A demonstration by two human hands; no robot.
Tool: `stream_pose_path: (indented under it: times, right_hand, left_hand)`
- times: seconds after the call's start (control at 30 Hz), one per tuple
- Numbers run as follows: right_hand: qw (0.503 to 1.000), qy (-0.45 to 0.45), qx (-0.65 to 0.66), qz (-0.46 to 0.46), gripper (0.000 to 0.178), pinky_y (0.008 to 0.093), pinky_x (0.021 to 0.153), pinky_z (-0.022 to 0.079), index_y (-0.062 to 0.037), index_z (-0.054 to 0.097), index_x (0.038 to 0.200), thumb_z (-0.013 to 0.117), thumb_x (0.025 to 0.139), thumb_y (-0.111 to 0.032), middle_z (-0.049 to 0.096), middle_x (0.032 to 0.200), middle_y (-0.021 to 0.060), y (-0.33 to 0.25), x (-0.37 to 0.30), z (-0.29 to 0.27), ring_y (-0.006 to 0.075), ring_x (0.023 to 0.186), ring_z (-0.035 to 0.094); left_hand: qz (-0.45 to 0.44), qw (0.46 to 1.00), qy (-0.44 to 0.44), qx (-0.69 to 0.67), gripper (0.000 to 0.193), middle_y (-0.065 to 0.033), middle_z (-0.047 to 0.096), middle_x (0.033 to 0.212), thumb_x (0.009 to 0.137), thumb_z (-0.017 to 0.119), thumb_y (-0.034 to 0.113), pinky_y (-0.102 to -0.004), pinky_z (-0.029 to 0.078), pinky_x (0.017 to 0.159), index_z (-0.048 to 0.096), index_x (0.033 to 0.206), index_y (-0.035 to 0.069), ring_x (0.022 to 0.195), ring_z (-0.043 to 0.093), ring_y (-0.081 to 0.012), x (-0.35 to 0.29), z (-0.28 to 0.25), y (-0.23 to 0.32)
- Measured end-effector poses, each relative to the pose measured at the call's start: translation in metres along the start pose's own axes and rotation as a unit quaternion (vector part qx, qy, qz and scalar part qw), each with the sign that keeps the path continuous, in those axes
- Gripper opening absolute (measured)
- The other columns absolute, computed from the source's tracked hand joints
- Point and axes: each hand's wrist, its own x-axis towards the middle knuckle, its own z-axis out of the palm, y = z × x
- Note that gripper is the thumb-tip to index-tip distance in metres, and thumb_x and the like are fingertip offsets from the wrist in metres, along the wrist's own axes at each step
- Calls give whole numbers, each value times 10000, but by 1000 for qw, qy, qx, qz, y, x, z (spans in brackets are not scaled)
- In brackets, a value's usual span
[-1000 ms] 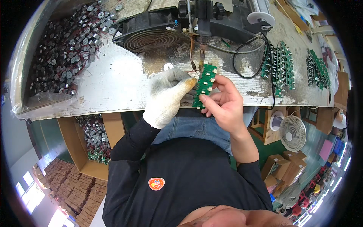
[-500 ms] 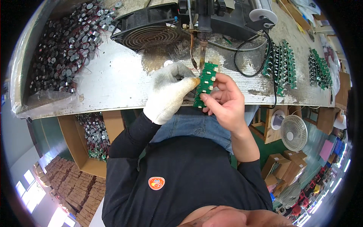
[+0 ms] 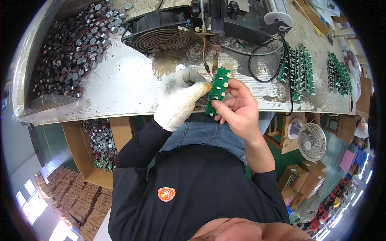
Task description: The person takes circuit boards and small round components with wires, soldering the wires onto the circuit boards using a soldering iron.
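Note:
My right hand (image 3: pixel 238 109), bare, grips a green circuit board strip (image 3: pixel 217 91) between thumb and fingers at its lower right side. Small pale connectors line the strip, which stands tilted over the bench edge. My left hand (image 3: pixel 181 96), in a white glove with a stained thumb tip, is closed in a pinch against the strip's left edge; what lies between its fingertips is hidden. Thin red wires (image 3: pixel 206 74) show just above that pinch. A round, pale disc-like part (image 3: pixel 180 67) peeks out behind the glove. The upright soldering iron (image 3: pixel 215 54) ends right at the strip's top.
Many small motors (image 3: pixel 76 52) with red wires heap at the bench's left. A black fan (image 3: pixel 163 39) stands behind my left hand, a solder spool (image 3: pixel 279 18) at the back right. Finished-looking board strips (image 3: pixel 298 72) lie to the right, near a looped black cable (image 3: pixel 250 64).
The board strip and my right hand have shifted very slightly left. My left hand keeps its pinch in nearly the same spot.

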Motion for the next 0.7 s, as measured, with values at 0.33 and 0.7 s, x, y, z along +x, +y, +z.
stream_pose_path:
  times: [0.33, 0.7]
  right_hand:
    - [1000, 13, -1, -6, 448, 193, 444, 449, 30, 429, 1210, 644, 818, 46, 578, 989, 95, -2, -1, 1, 92, 612, 609]
    - [1000, 11, -3, -5, 447, 190, 442, 443, 26, 425, 1214, 642, 824, 36, 590, 974, 90, 2, -1, -1, 90, 610, 608]
  left_hand:
    - [23, 997, -9, 73, 123, -50, 606, 794, 835, 620, 115, -240, 512, 592, 584, 869, 3, 689, 603, -107, 1, -1, 4]
    - [31, 998, -17, 56, 126, -48, 610, 795, 836, 626, 114, -234, 506, 572, 594, 880, 0, 681, 604, -105, 3, -3, -3]
